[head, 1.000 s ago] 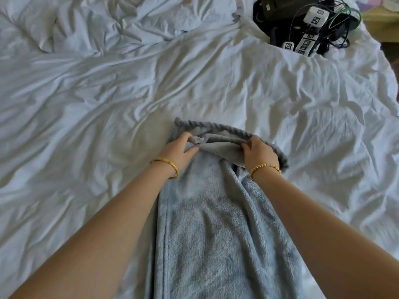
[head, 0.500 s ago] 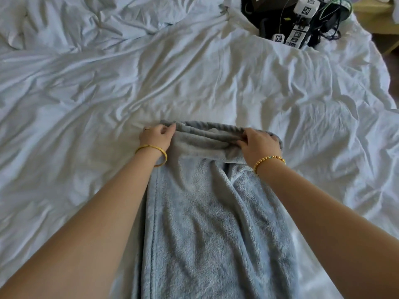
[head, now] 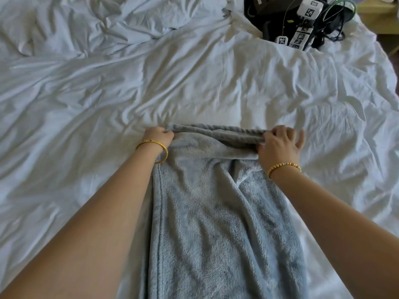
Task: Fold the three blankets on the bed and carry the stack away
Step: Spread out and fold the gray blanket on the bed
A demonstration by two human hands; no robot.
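Observation:
A grey-blue fleece blanket (head: 216, 212) lies as a long strip on the white bed sheet (head: 86, 104), running from the bottom edge up to the middle. Its far end is folded back toward me. My left hand (head: 158, 137) pinches the far left corner of that fold. At the far right corner my right hand (head: 278, 145) holds the folded edge, thumb on the cloth, outer fingers spread. Only this one blanket is in view.
A black heap of devices and cables with white marker tags (head: 300, 20) sits on the bed at the top right. A rumpled white duvet (head: 86, 20) bunches at the top left. A wooden piece of furniture (head: 382, 9) stands past the bed's right corner.
Both hands have moved apart along the blanket's far end, from near its middle out to the two corners. The folded edge is now stretched straight and wider.

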